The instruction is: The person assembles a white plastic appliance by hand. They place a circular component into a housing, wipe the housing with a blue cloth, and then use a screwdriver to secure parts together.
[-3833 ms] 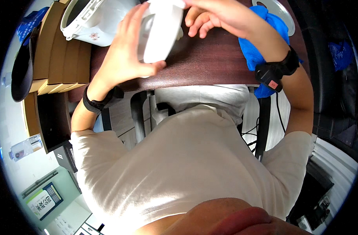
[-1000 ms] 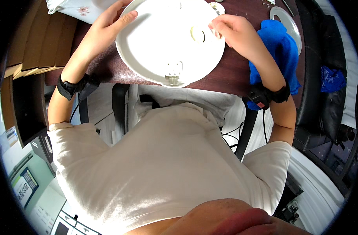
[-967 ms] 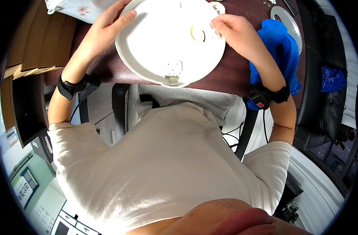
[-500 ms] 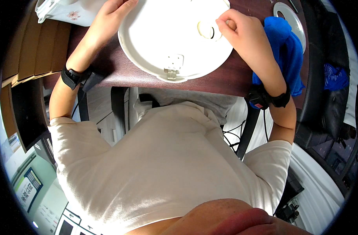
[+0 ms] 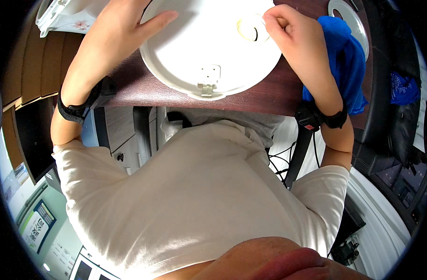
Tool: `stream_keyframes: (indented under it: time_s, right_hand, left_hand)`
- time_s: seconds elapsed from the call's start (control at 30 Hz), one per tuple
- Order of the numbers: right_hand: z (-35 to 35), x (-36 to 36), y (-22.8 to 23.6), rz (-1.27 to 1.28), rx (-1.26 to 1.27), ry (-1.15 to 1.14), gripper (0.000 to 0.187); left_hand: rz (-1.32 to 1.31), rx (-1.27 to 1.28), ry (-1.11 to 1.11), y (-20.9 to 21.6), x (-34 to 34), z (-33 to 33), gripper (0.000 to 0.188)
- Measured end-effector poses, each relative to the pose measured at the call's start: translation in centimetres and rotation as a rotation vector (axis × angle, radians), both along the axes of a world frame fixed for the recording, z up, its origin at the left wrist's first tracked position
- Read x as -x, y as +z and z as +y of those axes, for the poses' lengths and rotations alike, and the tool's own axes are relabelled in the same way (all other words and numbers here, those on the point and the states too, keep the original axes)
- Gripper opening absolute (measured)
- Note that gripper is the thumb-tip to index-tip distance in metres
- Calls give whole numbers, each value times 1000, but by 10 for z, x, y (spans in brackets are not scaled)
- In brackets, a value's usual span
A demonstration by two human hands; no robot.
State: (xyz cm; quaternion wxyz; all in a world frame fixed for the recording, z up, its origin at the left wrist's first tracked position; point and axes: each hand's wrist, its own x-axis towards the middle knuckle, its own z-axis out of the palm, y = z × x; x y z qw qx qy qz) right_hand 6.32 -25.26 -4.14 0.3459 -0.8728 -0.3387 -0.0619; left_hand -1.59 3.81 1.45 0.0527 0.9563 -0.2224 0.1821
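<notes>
1. Item under work: a round white lid (image 5: 213, 44) lies flat on the dark wood surface (image 5: 250, 100), close to its near edge, with a small metal hinge tab (image 5: 207, 87) facing the person.
2. Left hand (image 5: 117, 32): laid on the lid's left rim, fingers spread and flat. This grip is slack, steadying the lid rather than clasping it.
3. Right hand (image 5: 292, 32): fingertips pinched together at a small pale ring (image 5: 251, 29) set in the lid's upper right part. The grip is closed on that ring or right at its edge; which of the two is not clear from this angle.
4. Step in hand, by judgement: working the ring fitting on the lid while the other hand keeps the lid from turning.
5. Next move calls for firm downward pressure from the left hand and a fine pinch from the right, kept square to the ring.
6. Surroundings: a blue cloth (image 5: 346, 60) lies just beside the right forearm; a white flower-printed appliance body (image 5: 68, 16) stands at the far left; a round metal plate (image 5: 351, 21) sits at the far right.
</notes>
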Motion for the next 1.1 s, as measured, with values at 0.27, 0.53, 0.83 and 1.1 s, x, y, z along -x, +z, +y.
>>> stream_keyframes:
  time_s: [0.27,0.53,0.83,1.1]
  right_hand:
    - [-1,1,20,123,-272,73,22]
    - [3,12,58,200,-511,80,34]
    - [17,24,99,776,-587,376,38]
    - [16,25,106,767,-654,476,19]
  left_hand:
    - [723,775,-35,15,-10,-48,44]
    - [666,1075,-126,33,-17,-61,22]
    - [439,1263,-238,55,-6,-75,22]
    - [342,1355,-302,59,2,-73,21]
